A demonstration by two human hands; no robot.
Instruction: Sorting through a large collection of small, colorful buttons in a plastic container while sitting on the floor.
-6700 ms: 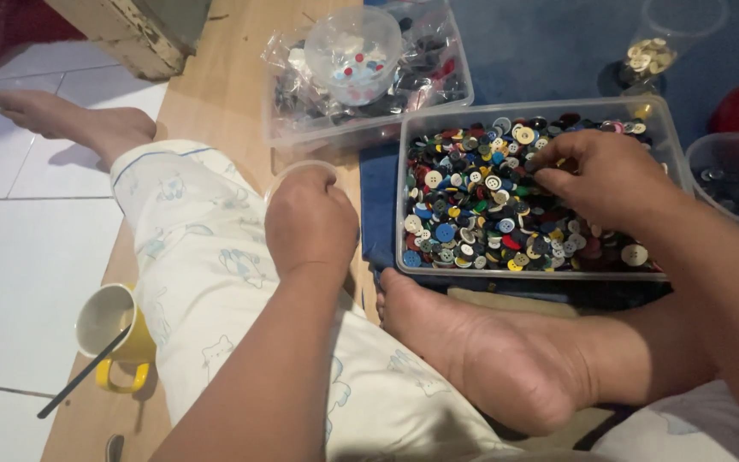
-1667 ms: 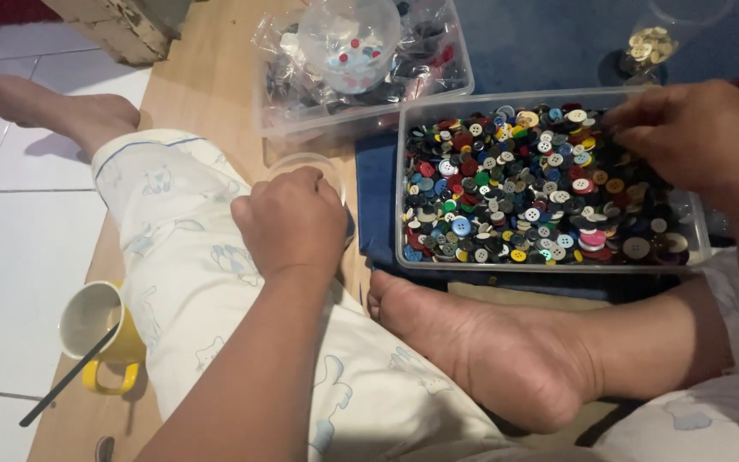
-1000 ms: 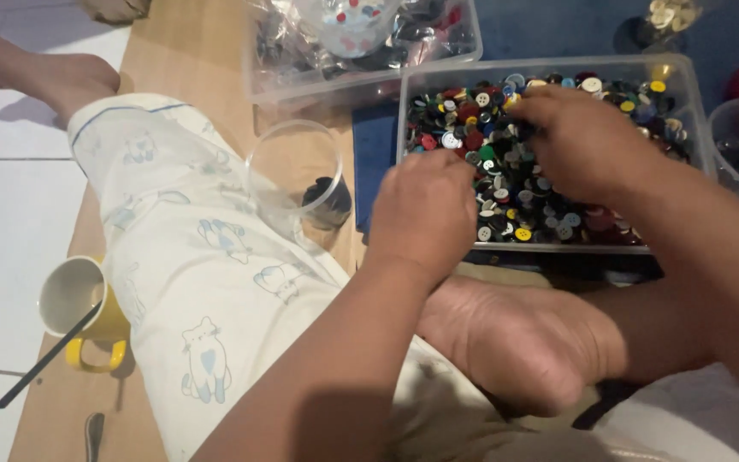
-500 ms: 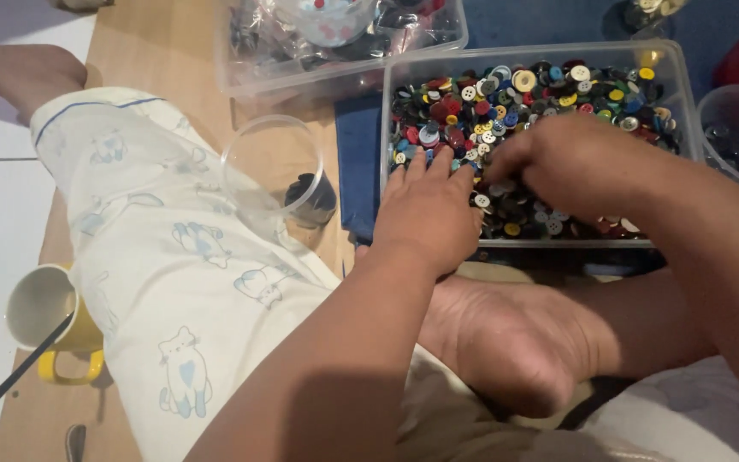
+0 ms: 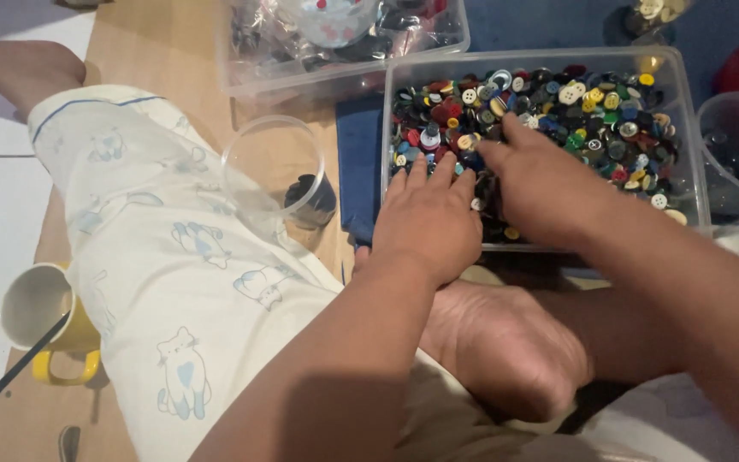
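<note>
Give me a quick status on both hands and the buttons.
Left hand and right hand both flat in the clear button tray, open. Mixed buttons loose, none gripped. Clear cup lies beside, untouched.

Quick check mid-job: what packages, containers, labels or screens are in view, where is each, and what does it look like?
No labels, signs or screens show.
Button tray: centre right, clear rectangular plastic, full of mixed-colour buttons; left hand and right hand are in it.
Second clear tray: top centre, holds crinkled clear bags.
Clear round cup: left of the button tray.
</note>
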